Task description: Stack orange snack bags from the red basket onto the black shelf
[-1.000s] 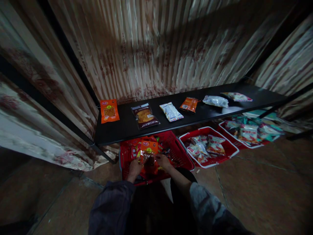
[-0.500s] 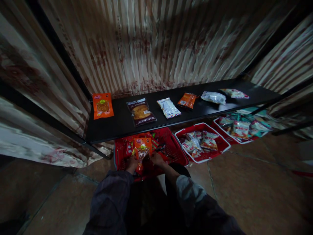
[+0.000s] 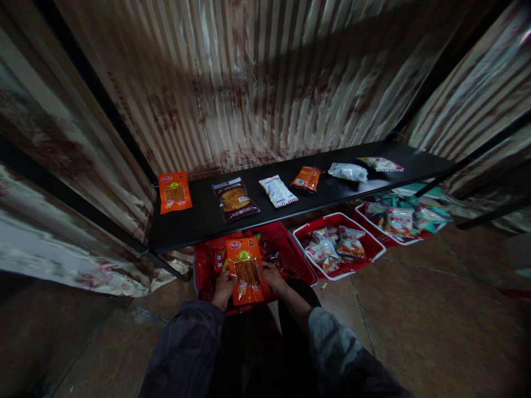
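Orange snack pkt (image 3: 248, 271) gripped btwn L hand (image 3: 224, 288) & R hand (image 3: 274, 278), over red basket (image 3: 296, 254) nr black shelf (image 3: 194, 224).

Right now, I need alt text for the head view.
Both hands, left and right, hold an orange snack packet over a red basket, below a black shelf bearing six packets; two more baskets sit rightward.

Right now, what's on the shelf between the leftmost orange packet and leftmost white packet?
A brown packet lies between that orange packet and white packet, in the head view.
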The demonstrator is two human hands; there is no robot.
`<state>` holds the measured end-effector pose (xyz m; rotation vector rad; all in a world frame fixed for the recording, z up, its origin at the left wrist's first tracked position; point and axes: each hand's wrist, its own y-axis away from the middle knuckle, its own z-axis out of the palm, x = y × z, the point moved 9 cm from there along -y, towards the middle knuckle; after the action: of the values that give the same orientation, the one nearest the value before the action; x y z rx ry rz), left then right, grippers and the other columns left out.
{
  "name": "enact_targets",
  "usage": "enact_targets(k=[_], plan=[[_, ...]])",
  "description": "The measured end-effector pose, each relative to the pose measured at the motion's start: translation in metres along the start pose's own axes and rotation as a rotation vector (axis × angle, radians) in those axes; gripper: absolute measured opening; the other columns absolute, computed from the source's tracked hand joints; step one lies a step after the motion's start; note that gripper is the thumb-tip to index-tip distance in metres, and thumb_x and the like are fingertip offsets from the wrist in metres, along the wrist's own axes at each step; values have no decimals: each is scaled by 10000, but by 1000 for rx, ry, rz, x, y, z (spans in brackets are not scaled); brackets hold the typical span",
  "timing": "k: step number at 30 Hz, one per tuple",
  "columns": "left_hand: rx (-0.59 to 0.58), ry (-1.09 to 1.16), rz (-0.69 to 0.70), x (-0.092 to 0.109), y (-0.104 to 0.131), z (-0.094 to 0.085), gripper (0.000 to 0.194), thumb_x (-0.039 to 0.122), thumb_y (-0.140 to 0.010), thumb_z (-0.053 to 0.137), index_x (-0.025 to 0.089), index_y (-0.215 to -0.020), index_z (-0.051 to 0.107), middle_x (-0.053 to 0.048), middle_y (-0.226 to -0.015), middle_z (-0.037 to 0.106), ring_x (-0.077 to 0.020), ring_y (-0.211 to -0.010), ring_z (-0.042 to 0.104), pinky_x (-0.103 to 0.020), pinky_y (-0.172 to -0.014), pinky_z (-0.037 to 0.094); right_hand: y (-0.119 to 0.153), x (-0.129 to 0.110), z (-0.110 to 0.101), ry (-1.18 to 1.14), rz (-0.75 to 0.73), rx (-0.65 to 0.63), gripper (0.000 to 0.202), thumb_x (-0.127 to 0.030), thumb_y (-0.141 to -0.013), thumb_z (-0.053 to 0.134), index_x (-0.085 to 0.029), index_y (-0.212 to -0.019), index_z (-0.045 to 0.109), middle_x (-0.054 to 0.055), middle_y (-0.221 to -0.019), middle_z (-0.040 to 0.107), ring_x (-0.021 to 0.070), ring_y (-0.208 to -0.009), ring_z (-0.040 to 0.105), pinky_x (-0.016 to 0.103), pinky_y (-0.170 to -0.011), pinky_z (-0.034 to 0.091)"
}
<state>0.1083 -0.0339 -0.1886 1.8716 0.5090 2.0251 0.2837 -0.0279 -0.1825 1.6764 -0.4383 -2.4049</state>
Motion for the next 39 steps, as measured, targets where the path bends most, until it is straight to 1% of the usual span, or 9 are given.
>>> enact_targets(k=[5,8,12,17,24,28,32,35,39], plan=[[-38,160,50,28,38,3,316,340,-571,741,158,-812,649,-68,-789,702,-209,-771,656,-322,-726,495,35,-27,10,-50,-14,-62,390,-457,-533,805,-177,-781,699,57,-691,705,261,-716,674,407,-715,509],[40,252,124,60,53,-6,373,406,-576,745,151,-830,646,-62,-821,703,-189,-773,652,-312,-737,489,60,-50,22,-46,-9,-71,414,-453,-526,815,-160,-798,707,47,-687,705,217,-652,659,367,-689,493],[64,407,246,110,72,-13,426,418,-552,760,144,-858,648,-68,-833,712,-195,-767,660,-329,-755,494,93,-76,45,-40,-12,-157,410,-438,-525,820,-152,-798,712,38,-695,705,170,-595,633,318,-654,472],[58,482,295,148,102,-15,344,377,-544,753,138,-766,642,-55,-724,709,-204,-745,673,-337,-763,500,124,-94,55,-40,-37,-159,377,-412,-510,827,-156,-761,711,13,-641,686,138,-557,603,271,-599,445],[114,503,294,170,125,-25,214,288,-568,717,139,-693,626,-30,-667,698,-183,-634,662,-343,-714,513,146,-107,72,-55,-51,-181,350,-380,-545,806,-166,-805,713,17,-689,702,154,-592,619,284,-637,460],[65,463,308,178,130,-24,242,293,-564,731,133,-712,624,-22,-650,692,-171,-582,648,-352,-707,516,148,-141,89,28,-204,-255,368,-443,-641,743,-195,-909,701,1,-810,712,151,-706,632,266,-686,463],[12,445,339,185,137,-18,305,331,-554,749,121,-741,633,-23,-642,690,-174,-590,650,-345,-709,515,141,-177,96,92,-351,-186,326,-472,-647,730,-179,-784,698,-28,-720,689,128,-680,599,227,-634,435],[17,463,342,190,140,-18,301,327,-559,747,118,-742,633,-31,-663,696,-168,-592,647,-322,-683,510,132,-183,98,17,-318,-147,325,-464,-612,756,-163,-707,680,-24,-649,675,138,-640,603,245,-623,442],[16,447,308,187,142,-24,292,342,-600,725,130,-779,632,-37,-676,694,-152,-604,645,-259,-605,482,122,-175,94,-174,-188,-81,306,-373,-562,805,-164,-746,676,3,-681,706,171,-670,649,284,-672,488]])
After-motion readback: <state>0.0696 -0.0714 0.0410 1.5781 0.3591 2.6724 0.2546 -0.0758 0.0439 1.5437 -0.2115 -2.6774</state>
